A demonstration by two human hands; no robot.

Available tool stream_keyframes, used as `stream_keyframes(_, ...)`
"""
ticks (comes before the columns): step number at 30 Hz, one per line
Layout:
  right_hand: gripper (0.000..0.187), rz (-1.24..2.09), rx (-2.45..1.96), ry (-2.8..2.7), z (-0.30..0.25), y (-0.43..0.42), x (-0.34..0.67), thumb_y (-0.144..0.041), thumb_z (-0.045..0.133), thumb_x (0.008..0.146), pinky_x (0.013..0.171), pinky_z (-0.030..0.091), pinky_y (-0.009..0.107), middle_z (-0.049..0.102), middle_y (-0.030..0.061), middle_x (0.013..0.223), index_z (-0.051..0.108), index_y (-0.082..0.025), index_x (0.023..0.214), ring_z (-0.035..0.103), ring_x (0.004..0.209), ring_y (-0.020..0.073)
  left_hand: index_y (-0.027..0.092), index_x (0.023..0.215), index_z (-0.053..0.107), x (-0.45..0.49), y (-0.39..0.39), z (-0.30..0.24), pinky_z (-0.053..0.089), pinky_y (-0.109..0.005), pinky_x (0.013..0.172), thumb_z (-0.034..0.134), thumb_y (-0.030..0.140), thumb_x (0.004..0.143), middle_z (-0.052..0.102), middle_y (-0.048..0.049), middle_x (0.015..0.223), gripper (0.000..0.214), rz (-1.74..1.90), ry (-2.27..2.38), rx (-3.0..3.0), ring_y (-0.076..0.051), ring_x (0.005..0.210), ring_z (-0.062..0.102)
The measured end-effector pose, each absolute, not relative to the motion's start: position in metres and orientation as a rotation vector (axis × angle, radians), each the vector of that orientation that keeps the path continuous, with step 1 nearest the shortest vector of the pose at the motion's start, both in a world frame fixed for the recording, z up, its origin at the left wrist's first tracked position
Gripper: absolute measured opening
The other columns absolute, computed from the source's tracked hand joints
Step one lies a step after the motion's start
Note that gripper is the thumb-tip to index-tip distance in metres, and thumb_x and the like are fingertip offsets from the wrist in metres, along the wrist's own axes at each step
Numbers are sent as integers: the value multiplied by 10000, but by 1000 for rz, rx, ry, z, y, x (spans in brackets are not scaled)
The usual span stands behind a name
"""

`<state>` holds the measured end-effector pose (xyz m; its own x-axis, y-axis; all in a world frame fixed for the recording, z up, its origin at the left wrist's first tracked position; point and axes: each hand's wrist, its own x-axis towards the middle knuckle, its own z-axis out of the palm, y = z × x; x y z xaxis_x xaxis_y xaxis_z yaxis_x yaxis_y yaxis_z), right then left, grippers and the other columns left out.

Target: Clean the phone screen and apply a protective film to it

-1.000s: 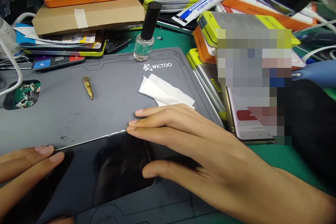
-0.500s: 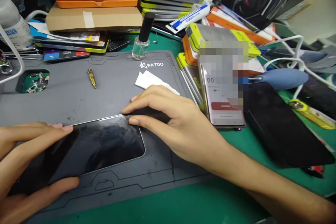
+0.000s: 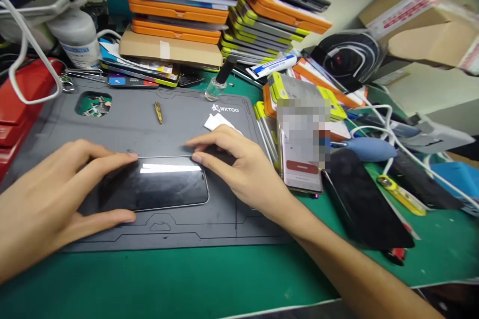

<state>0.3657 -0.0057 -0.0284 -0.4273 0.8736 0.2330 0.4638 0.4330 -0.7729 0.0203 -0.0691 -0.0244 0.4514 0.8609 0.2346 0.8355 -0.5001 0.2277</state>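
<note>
A smartphone (image 3: 168, 187) lies dark-screened on a grey work mat (image 3: 179, 232), bright reflections crossing its glass. My left hand (image 3: 80, 187) spans its left part, the fingers at the far long edge and the thumb at the near one, gripping it. At the far right corner is my right hand (image 3: 239, 169), its thumb on the corner and the index finger just past the far edge; its other fingers are curled and partly hidden. Behind that hand lies a white folded wipe (image 3: 220, 122). A brass-coloured bit (image 3: 158, 112) rests farther back on the mat.
A clear bottle with a black cap (image 3: 216, 88) stands at the mat's back edge. Orange cases (image 3: 179, 12) are stacked behind. To the right are a lit phone (image 3: 303, 169), a black slab (image 3: 368, 204), a blue-handled tool (image 3: 368, 152) and a yellow cutter (image 3: 402, 195).
The view has shifted back and widened. My right index finger has moved off the phone's edge, while the thumb stays at the corner. My left hand keeps its grip.
</note>
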Motion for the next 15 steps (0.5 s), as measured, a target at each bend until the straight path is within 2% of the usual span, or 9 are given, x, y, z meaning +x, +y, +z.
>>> stream_keyframes(2,177,848,-1109,-2092,-28,-6,368,-289,750,1111,1049,587,445,821,41,1099,854,-267,1253,747,1083,242,386,1688,531,24,-68,-21,663,-489,1008,457,830,1151,699,-52,1327,701,479,1411,2705,-282,1123,751)
stream_keyframes(5,220,866,-1086,-2133,-30,-6,373,-329,749,1113,1095,602,500,828,69,1198,844,-283,1307,749,1158,269,327,1717,476,28,-67,-19,666,-505,1012,458,782,1168,709,-96,1315,713,492,1338,2751,-320,1136,755)
stream_keyframes(8,285,889,-1055,-2180,-32,-5,377,-408,777,1105,1154,599,559,820,87,1280,835,-302,1364,745,1231,292,267,1692,488,30,-68,-21,652,-508,1023,467,713,1191,714,-118,1310,671,512,1318,2788,-333,1153,746)
stream_keyframes(11,416,928,-1035,-2236,-31,-3,381,-467,843,1060,1194,588,597,810,97,1317,809,-306,1442,741,1269,306,213,1668,528,30,-68,-25,627,-496,1066,550,639,1184,720,-152,1377,645,533,1299,2802,-343,1219,729)
stream_keyframes(15,599,958,-1007,-2287,-28,-1,382,-519,906,1006,1257,552,634,811,102,1334,753,-301,1543,730,1322,317,202,1671,561,29,-66,-30,602,-512,1123,629,631,1148,717,-172,1444,681,516,1311,2771,-366,1289,703)
